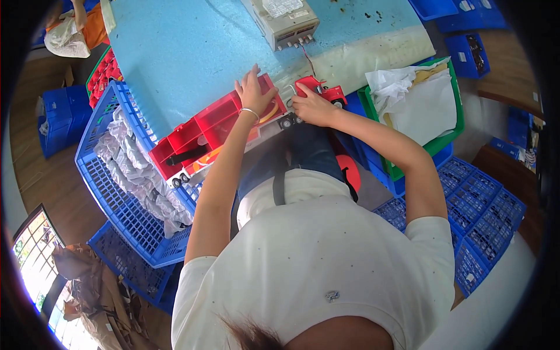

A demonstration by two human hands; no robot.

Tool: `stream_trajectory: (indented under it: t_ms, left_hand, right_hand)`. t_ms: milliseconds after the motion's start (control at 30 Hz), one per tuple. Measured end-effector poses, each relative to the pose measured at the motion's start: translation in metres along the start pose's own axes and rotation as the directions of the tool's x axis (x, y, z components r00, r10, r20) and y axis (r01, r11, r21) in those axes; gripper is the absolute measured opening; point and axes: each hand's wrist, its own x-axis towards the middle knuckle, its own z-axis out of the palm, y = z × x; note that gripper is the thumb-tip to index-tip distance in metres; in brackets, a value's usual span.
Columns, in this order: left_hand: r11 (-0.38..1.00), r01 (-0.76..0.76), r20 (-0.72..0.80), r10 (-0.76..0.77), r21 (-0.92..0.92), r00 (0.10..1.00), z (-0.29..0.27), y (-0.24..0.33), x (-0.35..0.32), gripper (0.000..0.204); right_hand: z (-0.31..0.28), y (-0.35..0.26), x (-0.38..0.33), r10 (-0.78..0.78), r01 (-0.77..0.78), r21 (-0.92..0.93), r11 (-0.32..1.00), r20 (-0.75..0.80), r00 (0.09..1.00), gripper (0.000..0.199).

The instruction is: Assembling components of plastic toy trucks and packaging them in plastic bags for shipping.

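At the far left, blue bins (pixel 67 114) stand on the floor, with crumpled brown paper (pixel 87 280) lower down beside a bright window (pixel 35 245). In the upper left of the frame another person (pixel 95 32) in orange is partly visible, and small red pieces (pixel 105 74) fill a green-edged crate below. Next comes a large blue basket (pixel 111 204), tilted in view and holding crumpled white paper (pixel 129 166). Just right of it, a toy truck runs slantwise through the middle of the frame, along the near edge of the blue-topped table (pixel 175 58). Its red trailer (pixel 219 125) is divided into compartments, a black strip (pixel 186 155) lying at the left end. The left hand (pixel 252 96), a bracelet at its wrist, lies over the trailer's right part, fingers spread wide, thumb apart. A beige boxy device (pixel 286 29) sits at top centre, a thin red wire near it. The right hand (pixel 315 109) holds the red cab (pixel 333 95), fingers bent over its rear; that hand hides whether cab and trailer are joined. Further right are a green crate (pixel 459 111) with white paper and, lower right, blue lattice crates (pixel 484 210)
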Motion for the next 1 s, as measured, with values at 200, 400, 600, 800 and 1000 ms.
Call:
stream_trajectory:
  t_ms: [200,400,600,800,1000]
  left_hand:
    - [1.000,0.009,0.013,-0.009,0.002,1.000,0.001,-0.004,-0.001,0.089]
    - [1.000,0.011,-0.003,-0.011,-0.002,1.000,-0.001,-0.001,0.001,0.089]
    - [1.000,0.007,0.014,-0.007,0.025,1.000,-0.001,-0.002,0.001,0.090]
    - [1.000,0.010,0.018,-0.010,0.003,1.000,-0.002,-0.001,0.000,0.089]
    - [1.000,-0.002,0.006,0.002,-0.015,1.000,-0.001,-0.004,0.000,0.089]
  right_hand:
    - [0.004,0.011,-0.001,-0.070,0.070,0.105,0.992,-0.001,0.998,0.019]
    - [0.011,0.004,0.004,-0.075,0.077,0.018,0.997,-0.100,0.992,0.024]
    - [0.006,0.012,0.012,-0.157,0.161,0.042,0.986,-0.087,0.984,0.025]
    - [0.011,0.008,0.004,-0.100,0.107,0.093,0.990,-0.078,0.992,0.031]
    - [0.016,0.001,-0.006,-0.014,0.024,0.145,0.989,-0.074,0.997,0.031]
